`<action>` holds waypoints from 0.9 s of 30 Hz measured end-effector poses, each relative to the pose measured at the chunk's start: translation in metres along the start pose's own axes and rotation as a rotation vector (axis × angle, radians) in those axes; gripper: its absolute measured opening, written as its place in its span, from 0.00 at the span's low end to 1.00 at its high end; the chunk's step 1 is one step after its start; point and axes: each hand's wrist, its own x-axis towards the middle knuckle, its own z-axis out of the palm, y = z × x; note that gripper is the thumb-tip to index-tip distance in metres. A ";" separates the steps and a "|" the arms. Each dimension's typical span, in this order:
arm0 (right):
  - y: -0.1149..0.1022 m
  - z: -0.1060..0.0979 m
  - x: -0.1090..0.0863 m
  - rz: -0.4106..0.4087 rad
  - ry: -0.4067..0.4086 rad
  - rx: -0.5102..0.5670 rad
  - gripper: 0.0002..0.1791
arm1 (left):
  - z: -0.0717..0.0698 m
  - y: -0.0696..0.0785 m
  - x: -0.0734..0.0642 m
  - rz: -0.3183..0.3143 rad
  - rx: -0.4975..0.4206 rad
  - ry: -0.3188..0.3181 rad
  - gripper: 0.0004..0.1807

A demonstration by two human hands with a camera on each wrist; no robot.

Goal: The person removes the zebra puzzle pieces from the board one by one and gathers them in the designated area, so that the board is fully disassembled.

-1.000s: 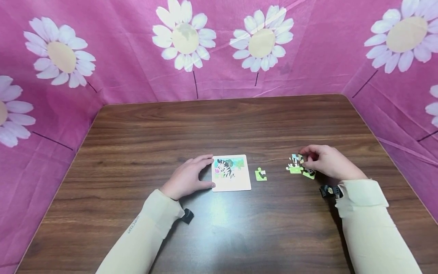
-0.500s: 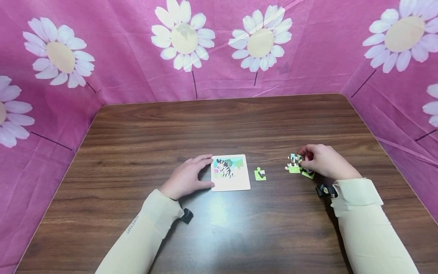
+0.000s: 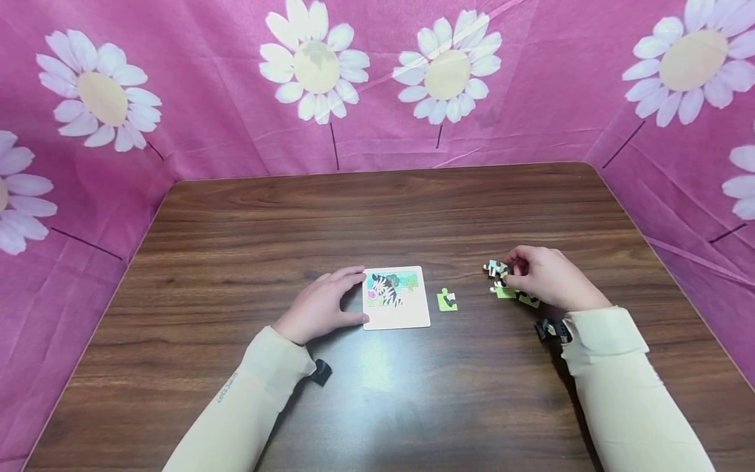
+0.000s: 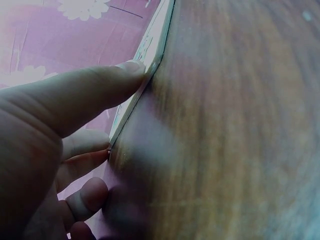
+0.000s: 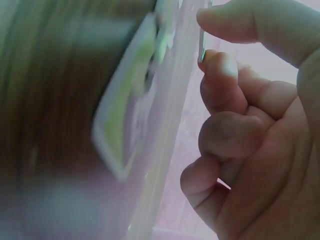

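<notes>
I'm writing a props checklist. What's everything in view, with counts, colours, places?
Puzzle board: one, white with zebra picture, at left hand.
Single puzzle piece: one, mostly green, right of board.
Other puzzle pieces: several, count unclear, multicoloured, at right hand.
Table: one, brown, underneath.
Cloth: count unclear, pink, behind and beside table.
Flowers: six visible, white and yellow, on cloth.
Sleeves: two, cream, bottom left and right.
Straps: two, black, at sleeve ends.
Left hand: one, touching board.
Right hand: one, pinching a piece.

Puzzle piece (image 5: 120,110) blurred in right wrist view, sleeves (image 3: 253,393) cut off below in head view
</notes>
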 end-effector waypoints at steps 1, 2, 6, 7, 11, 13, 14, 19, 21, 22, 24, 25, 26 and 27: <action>-0.003 0.001 0.001 -0.005 0.002 0.001 0.08 | 0.000 0.000 0.000 0.000 0.001 0.000 0.44; -0.007 0.001 0.002 -0.011 0.004 0.003 0.08 | 0.000 0.000 0.000 0.000 0.002 0.001 0.44; -0.022 0.004 0.005 -0.024 -0.009 0.032 0.10 | -0.001 0.000 -0.001 0.000 0.001 -0.001 0.44; -0.026 0.005 0.005 -0.024 -0.015 0.038 0.11 | -0.001 0.000 -0.001 0.000 -0.001 -0.001 0.44; -0.038 0.010 0.008 -0.044 -0.026 0.050 0.12 | -0.001 0.000 -0.001 -0.006 -0.006 -0.005 0.44; -0.043 0.013 0.009 -0.057 -0.027 0.051 0.12 | -0.001 0.000 -0.001 -0.008 -0.005 -0.006 0.44; -0.047 0.014 0.009 -0.065 -0.028 0.051 0.12 | -0.001 0.000 -0.001 -0.009 -0.004 -0.007 0.44; -0.060 0.021 0.013 -0.088 -0.055 0.051 0.13 | -0.002 -0.001 0.000 -0.012 0.000 -0.004 0.44; -0.064 0.023 0.014 -0.097 -0.063 0.051 0.14 | -0.002 -0.001 0.000 -0.011 -0.001 -0.005 0.44; -0.066 0.024 0.014 -0.100 -0.065 0.049 0.13 | -0.001 -0.001 0.000 -0.011 0.000 -0.006 0.44; -0.070 0.027 0.015 -0.107 -0.063 0.043 0.13 | -0.001 -0.002 0.000 -0.011 0.000 -0.007 0.45; -0.072 0.028 0.015 -0.110 -0.065 0.044 0.13 | -0.001 -0.002 0.000 -0.010 0.001 -0.007 0.45; -0.074 0.029 0.015 -0.115 -0.066 0.043 0.12 | 0.000 -0.002 0.001 -0.010 0.001 -0.008 0.45; -0.076 0.030 0.015 -0.117 -0.068 0.040 0.12 | 0.000 -0.002 0.001 -0.010 0.002 -0.009 0.45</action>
